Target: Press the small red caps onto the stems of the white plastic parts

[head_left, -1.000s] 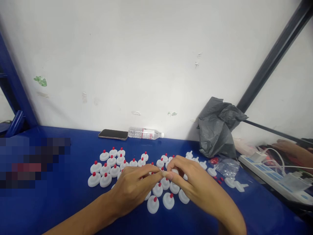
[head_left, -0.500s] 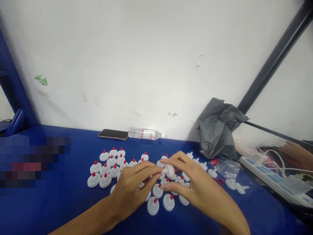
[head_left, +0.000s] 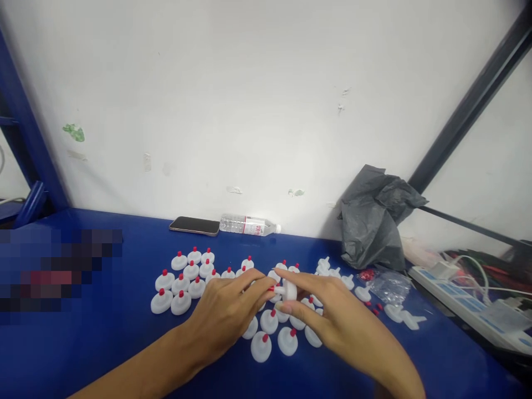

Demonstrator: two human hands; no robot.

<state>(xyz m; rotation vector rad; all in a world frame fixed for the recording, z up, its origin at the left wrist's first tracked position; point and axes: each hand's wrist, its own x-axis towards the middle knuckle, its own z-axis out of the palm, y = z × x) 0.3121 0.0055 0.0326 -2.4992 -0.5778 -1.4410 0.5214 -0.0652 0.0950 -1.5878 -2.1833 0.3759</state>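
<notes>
My right hand [head_left: 332, 302] grips a white plastic spout lid [head_left: 290, 291] by its round base, thumb below and fingers above. The lid lies on its side in the air, its narrow spout pointing left. At the spout's tip, a small red cap [head_left: 271, 288] sits between the pinched thumb and fingers of my left hand [head_left: 228, 305]. Around and beneath both hands stand several white lids with red caps, such as one lid [head_left: 261, 348] near the front. My hands hide some of them.
Uncapped white lids [head_left: 363, 293] lie at the right, near loose red caps [head_left: 376, 311] and a clear plastic bag [head_left: 390, 287]. A phone [head_left: 194, 225] and a water bottle [head_left: 249, 225] rest by the wall. A grey plastic bag [head_left: 369, 221] and a power strip [head_left: 469, 310] are farther right.
The red cap now shows at the spout's tip between my left fingers. My right fingers have closed more flatly around the lid's base. The view has shifted slightly.
</notes>
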